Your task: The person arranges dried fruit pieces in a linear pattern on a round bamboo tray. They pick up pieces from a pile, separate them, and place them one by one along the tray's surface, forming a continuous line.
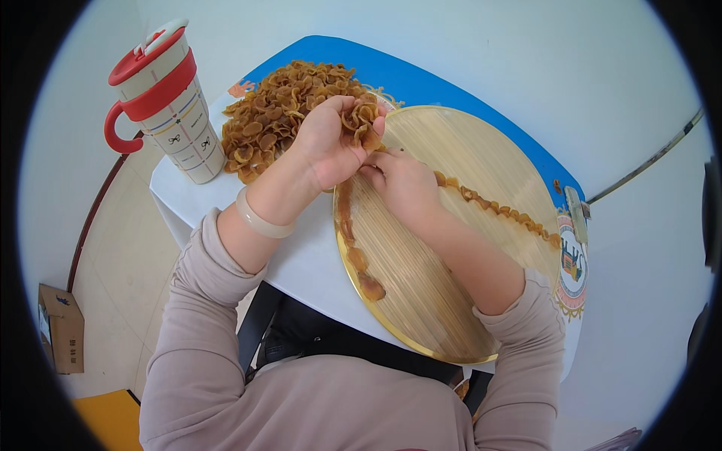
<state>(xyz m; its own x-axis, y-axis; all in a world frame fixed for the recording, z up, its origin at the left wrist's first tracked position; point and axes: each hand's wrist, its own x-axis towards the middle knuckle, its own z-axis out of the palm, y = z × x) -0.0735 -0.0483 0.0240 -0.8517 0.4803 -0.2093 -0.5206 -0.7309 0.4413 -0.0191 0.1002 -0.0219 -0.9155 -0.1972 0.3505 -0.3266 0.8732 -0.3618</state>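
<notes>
A loose cluster of amber-brown dried slices (362, 123) rests in my left hand (333, 141), palm up with the fingers curled around it. The hand is above the left edge of a round bamboo-slat board (479, 141) with a gold rim. My right hand (403, 183) is over the board, thumb and fingertips close together beside the left palm; whether they pinch a slice is hidden. From behind the right hand, a row of overlapping slices (499, 209) crosses to the right rim. Another line of slices (357, 259) follows the left rim.
A large heap of slices (271, 113) lies at the table's far left. Beside it stands a tall tumbler (183, 124) with a red lid and handle. A slim greyish object (576, 214) lies on the tablecloth (304, 282) at right. A cardboard box (66, 332) is on the floor.
</notes>
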